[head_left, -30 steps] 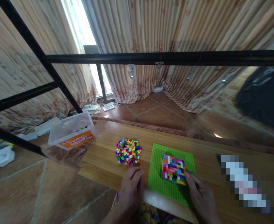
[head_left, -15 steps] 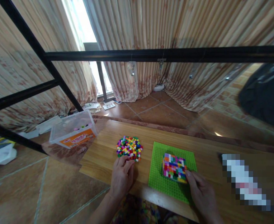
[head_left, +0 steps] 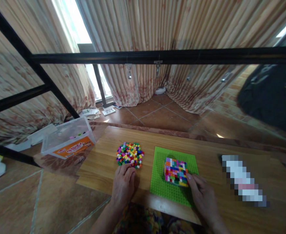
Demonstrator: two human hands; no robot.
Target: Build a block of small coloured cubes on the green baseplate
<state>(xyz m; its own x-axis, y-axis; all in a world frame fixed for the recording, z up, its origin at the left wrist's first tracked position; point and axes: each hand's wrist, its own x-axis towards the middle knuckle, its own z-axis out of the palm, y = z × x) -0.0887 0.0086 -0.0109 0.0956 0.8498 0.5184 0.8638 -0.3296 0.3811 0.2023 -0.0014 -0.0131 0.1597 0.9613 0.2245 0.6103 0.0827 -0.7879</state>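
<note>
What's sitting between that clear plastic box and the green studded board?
In the head view, a pile of small multicoloured bricks lies between them on the wooden table, the left hand at its near edge.

Small multicoloured bricks [head_left: 129,154] heaped loosely, squarish patchwork brick block [head_left: 175,170] over green studded baseplate [head_left: 160,191], seemingly resting on it

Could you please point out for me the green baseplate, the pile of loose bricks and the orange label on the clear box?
Green baseplate [head_left: 158,174]: head view, bare studs along its left side.
Pile of loose bricks [head_left: 130,155]: head view, middle of the pile.
Orange label [head_left: 72,148]: head view, middle of its printed face.
</note>
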